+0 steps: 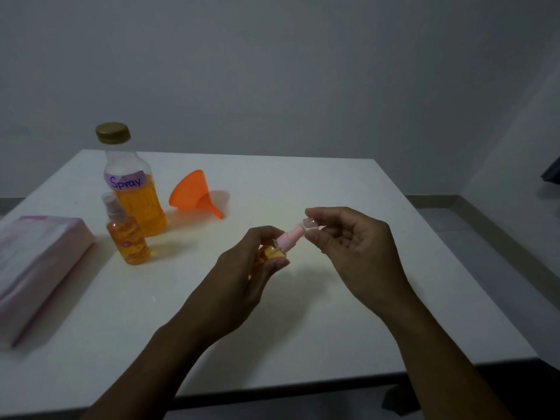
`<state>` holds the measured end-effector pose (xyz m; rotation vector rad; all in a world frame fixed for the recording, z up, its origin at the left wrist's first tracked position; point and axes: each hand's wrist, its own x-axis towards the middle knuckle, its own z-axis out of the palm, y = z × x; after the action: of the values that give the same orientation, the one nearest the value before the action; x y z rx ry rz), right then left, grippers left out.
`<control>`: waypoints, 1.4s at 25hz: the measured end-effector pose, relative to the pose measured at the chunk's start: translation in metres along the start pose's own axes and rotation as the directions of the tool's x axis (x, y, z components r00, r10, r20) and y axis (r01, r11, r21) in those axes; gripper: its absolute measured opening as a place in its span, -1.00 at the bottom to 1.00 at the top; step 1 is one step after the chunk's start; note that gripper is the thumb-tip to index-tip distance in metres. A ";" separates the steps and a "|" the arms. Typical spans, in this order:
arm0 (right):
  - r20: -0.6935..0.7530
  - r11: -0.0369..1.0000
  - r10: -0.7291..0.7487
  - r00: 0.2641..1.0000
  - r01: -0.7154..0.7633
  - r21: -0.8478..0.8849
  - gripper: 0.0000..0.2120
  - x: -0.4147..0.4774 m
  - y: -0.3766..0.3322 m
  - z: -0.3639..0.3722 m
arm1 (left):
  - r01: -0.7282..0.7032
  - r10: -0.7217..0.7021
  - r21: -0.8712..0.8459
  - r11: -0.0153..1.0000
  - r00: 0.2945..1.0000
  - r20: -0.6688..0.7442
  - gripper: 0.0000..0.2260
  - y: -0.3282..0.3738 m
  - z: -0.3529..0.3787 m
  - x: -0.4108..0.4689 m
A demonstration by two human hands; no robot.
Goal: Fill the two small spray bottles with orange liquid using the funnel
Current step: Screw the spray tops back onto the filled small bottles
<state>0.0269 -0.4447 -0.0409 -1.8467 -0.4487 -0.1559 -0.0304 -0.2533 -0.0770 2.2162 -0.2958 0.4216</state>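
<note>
Head view: left hand (pixel 257 262) fingers grip the spray bottle (pixel 266 253) (tilted); right hand (pixel 351 250) fingers pinch its clear cap (pixel 310 223).

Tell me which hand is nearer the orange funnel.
Right, narrowly. The right hand is to the right of the orange funnel and nearer the camera; the left hand sits lower still, gripping a spray bottle.

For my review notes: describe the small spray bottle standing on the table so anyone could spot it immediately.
Start at the large gold-capped bottle labelled "Spray" on the white table's far left. Directly in front of it stands the small spray bottle, full of orange liquid. Unlike its neighbour, it is small, with a clear cap over a pink sprayer.
</note>
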 end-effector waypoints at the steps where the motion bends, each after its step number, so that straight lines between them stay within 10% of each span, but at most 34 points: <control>1: 0.009 1.000 -0.003 1.000 0.003 -0.022 -0.74 -0.001 0.000 0.002 | 0.002 -0.002 -0.007 1.000 1.000 0.000 -0.74 0.000 -0.001 -0.001; 11: -0.043 0.974 -0.182 0.982 0.175 -0.142 -0.81 -0.003 -0.002 0.028 | -0.035 0.036 0.010 0.999 0.997 -0.072 -0.75 -0.005 -0.011 -0.003; 17: 0.072 0.990 -0.013 0.997 0.003 0.144 -0.69 0.002 -0.010 0.032 | 0.029 -0.028 0.014 0.999 0.998 -0.063 -0.61 -0.005 -0.030 -0.002; 20: 0.141 1.000 0.026 0.990 -0.025 -0.004 -0.70 0.001 -0.005 0.043 | 0.111 -0.109 0.022 0.994 0.990 -0.085 -0.50 -0.013 -0.049 -0.011; 29: 0.637 0.849 -0.032 0.770 0.357 -0.389 -0.53 -0.056 0.024 0.111 | 0.314 -0.265 0.185 0.931 0.932 -0.248 -0.76 -0.059 -0.127 -0.057; 35: 0.585 0.763 -0.195 0.788 0.496 -0.414 -0.52 -0.066 0.040 0.127 | 0.410 -0.322 0.212 0.887 0.878 -0.353 -0.77 -0.074 -0.148 -0.072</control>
<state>-0.0335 -0.3507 -0.1393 -2.3569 -1.2576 -0.0488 -0.0994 -0.0865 -0.0696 2.3657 0.3796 0.6174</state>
